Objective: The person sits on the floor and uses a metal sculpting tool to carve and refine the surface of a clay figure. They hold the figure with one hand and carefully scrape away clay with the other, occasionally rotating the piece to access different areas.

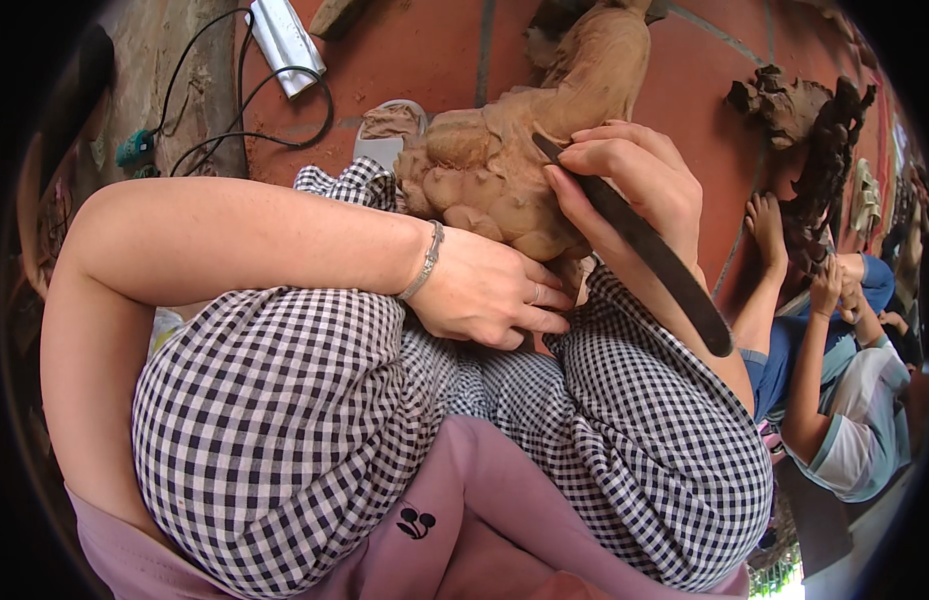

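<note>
A brown wood carving with rounded lumps and a long thick upper part stands between my knees, its lower end partly hidden. My right hand is closed around a long, dark, flat file, pinching it near its upper end. That tip touches or nearly touches the carving's right side. The file's broad rounded end points down toward my right knee. Along the carving's lower edge lies my left hand, back upward, fingers loosely stretched to the right and slightly apart. Its thumb is hidden; a ring and a bracelet show.
Red floor tiles surround the carving. A black cable loops at the upper left by a white object. Dark gnarled wood lies at the right. Another person sits there, hands near a dark wood piece.
</note>
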`<state>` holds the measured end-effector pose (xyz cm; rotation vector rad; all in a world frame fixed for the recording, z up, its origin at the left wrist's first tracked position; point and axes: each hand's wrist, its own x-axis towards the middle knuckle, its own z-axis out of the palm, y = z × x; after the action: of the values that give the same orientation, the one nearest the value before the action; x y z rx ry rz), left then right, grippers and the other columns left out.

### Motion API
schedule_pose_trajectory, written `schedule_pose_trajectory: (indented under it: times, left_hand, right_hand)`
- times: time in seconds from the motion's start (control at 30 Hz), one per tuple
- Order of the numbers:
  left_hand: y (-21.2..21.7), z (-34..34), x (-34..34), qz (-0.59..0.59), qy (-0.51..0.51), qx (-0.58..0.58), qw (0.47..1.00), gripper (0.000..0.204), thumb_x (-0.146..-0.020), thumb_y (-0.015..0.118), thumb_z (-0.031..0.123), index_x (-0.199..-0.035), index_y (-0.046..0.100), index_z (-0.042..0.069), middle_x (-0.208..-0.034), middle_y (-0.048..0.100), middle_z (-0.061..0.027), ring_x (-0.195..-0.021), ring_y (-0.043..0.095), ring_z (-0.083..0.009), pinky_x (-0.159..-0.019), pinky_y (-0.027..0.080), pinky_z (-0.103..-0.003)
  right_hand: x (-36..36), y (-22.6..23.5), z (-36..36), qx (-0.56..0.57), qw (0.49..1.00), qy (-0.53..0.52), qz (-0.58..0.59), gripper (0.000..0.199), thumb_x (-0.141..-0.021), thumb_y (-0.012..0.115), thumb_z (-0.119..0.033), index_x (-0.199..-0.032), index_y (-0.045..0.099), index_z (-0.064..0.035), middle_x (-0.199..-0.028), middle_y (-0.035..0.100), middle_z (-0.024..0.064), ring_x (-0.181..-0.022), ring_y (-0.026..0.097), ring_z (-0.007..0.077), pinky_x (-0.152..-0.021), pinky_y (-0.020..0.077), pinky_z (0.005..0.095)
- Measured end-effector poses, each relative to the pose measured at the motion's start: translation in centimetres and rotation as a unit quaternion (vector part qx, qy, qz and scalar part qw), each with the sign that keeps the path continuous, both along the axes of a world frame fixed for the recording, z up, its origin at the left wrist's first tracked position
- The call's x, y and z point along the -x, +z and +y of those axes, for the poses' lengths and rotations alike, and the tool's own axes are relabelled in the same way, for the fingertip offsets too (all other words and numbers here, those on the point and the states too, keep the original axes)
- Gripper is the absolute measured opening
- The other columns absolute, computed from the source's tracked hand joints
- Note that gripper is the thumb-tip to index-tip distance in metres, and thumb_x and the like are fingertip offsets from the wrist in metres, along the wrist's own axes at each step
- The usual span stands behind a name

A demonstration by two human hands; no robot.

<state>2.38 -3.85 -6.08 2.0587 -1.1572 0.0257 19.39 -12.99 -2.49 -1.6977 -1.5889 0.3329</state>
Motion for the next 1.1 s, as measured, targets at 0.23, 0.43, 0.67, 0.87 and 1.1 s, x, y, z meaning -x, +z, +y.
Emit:
schedule_pose_trajectory:
  times: [0.23, 0.43, 0.67, 0.87, 1.1]
  left_hand:
    - [-0.3, -0.3, 0.1, -0.003, 0.004, 0.021, 1.000, 0.036, -0.082, 0.057, 0.022, -0.099, 0.073, -0.004, -0.137, 0.057, -0.0248, -0.133, 0.051, -0.0428, -0.118, 0.038, -0.052]
    - [-0.2, -0.2, 0.3, 0.001, 0.000, 0.024, 1.000, 0.035, -0.082, 0.058, 0.022, -0.099, 0.073, -0.005, -0.137, 0.057, -0.0254, -0.133, 0.051, -0.0431, -0.118, 0.038, -0.053]
    - [-0.1, 0.0, 0.0, 0.000, 0.001, 0.002, 1.000, 0.035, -0.082, 0.058, 0.022, -0.100, 0.074, -0.004, -0.138, 0.057, -0.0248, -0.134, 0.051, -0.0424, -0.118, 0.039, -0.052]
    - [-0.3, -0.2, 0.1, -0.004, 0.003, 0.013, 1.000, 0.034, -0.083, 0.058, 0.022, -0.099, 0.074, -0.004, -0.140, 0.056, -0.0238, -0.134, 0.051, -0.0416, -0.117, 0.040, -0.051]
    - [0.0, -0.2, 0.2, 0.003, 0.008, 0.014, 1.000, 0.034, -0.083, 0.058, 0.022, -0.099, 0.074, -0.004, -0.139, 0.056, -0.0237, -0.134, 0.051, -0.0414, -0.117, 0.041, -0.050]
  right_hand:
    - [-0.2, 0.9, -0.5, 0.008, 0.997, 0.023, -0.072, 0.013, -0.073, 0.079, -0.005, -0.076, 0.067, -0.0080, -0.076, 0.069, 0.0043, -0.093, 0.073, 0.0247, -0.102, 0.0525, 0.0536]
    - [0.1, 0.0, 0.2, -0.007, 0.999, 0.033, -0.025, 0.015, -0.073, 0.080, -0.003, -0.076, 0.066, -0.0065, -0.077, 0.069, 0.0050, -0.094, 0.073, 0.0269, -0.100, 0.0541, 0.0515]
    - [0.2, -0.1, 0.5, -0.004, 1.000, 0.015, -0.004, 0.015, -0.072, 0.080, -0.001, -0.076, 0.065, -0.0048, -0.076, 0.068, 0.0064, -0.094, 0.073, 0.0275, -0.094, 0.0569, 0.0464]
    - [-0.2, 0.8, -0.5, 0.021, 0.999, -0.001, 0.032, 0.015, -0.072, 0.080, -0.001, -0.075, 0.065, -0.0038, -0.075, 0.068, 0.0068, -0.092, 0.073, 0.0278, -0.087, 0.0580, 0.0410]
    - [-0.4, 0.2, -0.6, 0.006, 0.999, 0.011, 0.042, 0.014, -0.072, 0.080, -0.001, -0.076, 0.067, -0.0040, -0.074, 0.068, 0.0062, -0.092, 0.073, 0.0270, -0.080, 0.0580, 0.0363]
